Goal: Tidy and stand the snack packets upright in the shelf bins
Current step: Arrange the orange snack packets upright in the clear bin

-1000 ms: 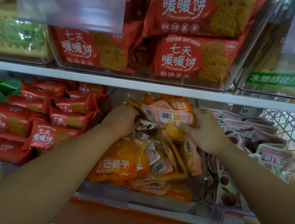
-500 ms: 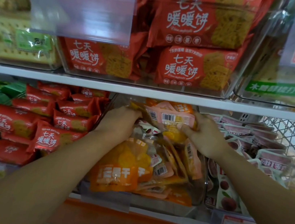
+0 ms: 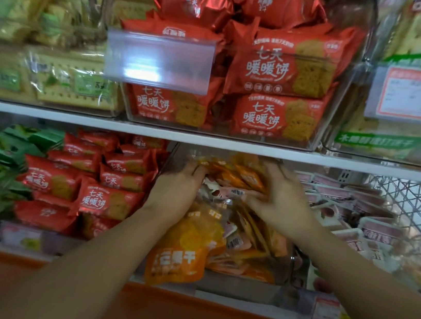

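Under a white shelf board (image 3: 74, 116), at the back of the clear bin (image 3: 240, 285), the left hand (image 3: 175, 192) curls round the orange packets (image 3: 231, 174) while the right hand (image 3: 282, 204) lies over them, its grip too blurred to tell: mid-tidying, and they probably need squaring upright next.

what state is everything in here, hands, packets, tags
orange packets, jumbled and leaning, not upright
left hand, gripping the orange packets at their left edge
right hand, on the same packets; grip too blurred to tell
front orange packet, upright, leaning forward
lower red packets, lying loose, mostly flat
pink packets, in tilted rows
clear label holder, blank
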